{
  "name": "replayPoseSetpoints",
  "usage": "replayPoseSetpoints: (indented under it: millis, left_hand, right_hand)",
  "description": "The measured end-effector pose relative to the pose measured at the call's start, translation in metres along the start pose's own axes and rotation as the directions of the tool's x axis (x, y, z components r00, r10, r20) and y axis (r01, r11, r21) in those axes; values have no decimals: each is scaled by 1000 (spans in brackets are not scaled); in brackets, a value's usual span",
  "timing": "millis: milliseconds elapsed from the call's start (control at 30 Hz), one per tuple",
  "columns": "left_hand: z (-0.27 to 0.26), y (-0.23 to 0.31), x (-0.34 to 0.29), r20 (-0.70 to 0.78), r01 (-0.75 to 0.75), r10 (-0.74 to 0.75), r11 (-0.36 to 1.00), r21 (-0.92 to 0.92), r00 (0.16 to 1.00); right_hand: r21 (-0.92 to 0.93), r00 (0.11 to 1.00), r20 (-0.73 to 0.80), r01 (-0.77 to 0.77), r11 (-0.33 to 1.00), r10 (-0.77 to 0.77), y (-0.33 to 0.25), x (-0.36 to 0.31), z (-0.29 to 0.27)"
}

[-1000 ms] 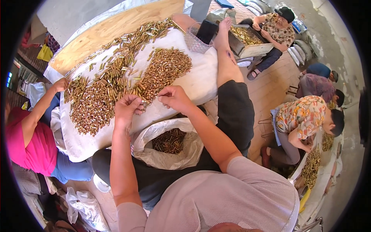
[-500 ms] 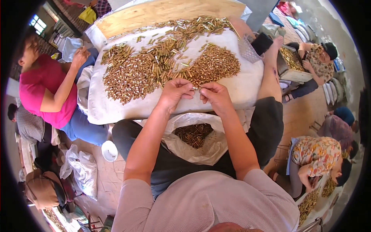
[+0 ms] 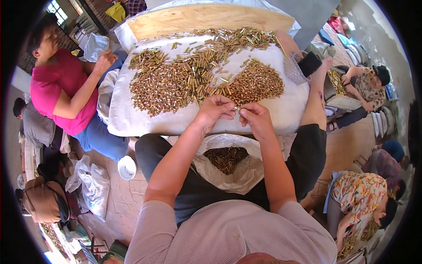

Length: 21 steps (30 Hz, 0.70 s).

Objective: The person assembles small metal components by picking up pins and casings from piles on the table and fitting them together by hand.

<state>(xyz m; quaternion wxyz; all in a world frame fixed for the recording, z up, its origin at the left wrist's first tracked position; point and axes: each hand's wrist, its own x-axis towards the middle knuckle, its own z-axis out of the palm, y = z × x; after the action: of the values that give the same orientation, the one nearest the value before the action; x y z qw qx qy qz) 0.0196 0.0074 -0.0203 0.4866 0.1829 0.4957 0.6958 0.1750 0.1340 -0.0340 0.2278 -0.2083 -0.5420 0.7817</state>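
Both forearms run up from the lower edge and converge near the centre. The left hand (image 3: pixel 215 110) is curled, thumb and fingertips pinched together at its 3 o'clock side; the right hand (image 3: pixel 255 118) mirrors it, knuckles up, fingers pinched toward 9 o'clock. Between the two pinches a small brass-coloured tube (image 3: pixel 238 108) shows — each hand seems to grip one end of it, though it is too small to tell more.

The hands hover over the near edge of a white cloth (image 3: pixel 290 110) spread on a low table. On the cloth, at 12 o'clock from the hands, lies a broad heap of brass tubes (image 3: pixel 176 83), with a denser mound (image 3: pixel 257 81) at 1 o'clock. Beyond, at the far edge, a bare wooden board (image 3: pixel 206 20).

At 6 o'clock from the hands, between the person's knees, an open white sack (image 3: pixel 246 171) holds more tubes.

At 9 o'clock a person in a pink top (image 3: pixel 61 92) sits beside the table, one hand raised. At 3 o'clock — well apart — other people sit on the floor over their own trays.
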Motion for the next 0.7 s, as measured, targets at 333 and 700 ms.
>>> replayPoseSetpoints:
  millis: [333,700]
  left_hand:
    - [4,2,-1,43,-95,89,984,153,995]
    - [8,-7,-4,66,-67,66,998,10,996]
  right_hand:
    - [75,998,-3,-64,995,65,-10,-2,4]
    - [296,996,-1,-86,951,91,2,-4,8]
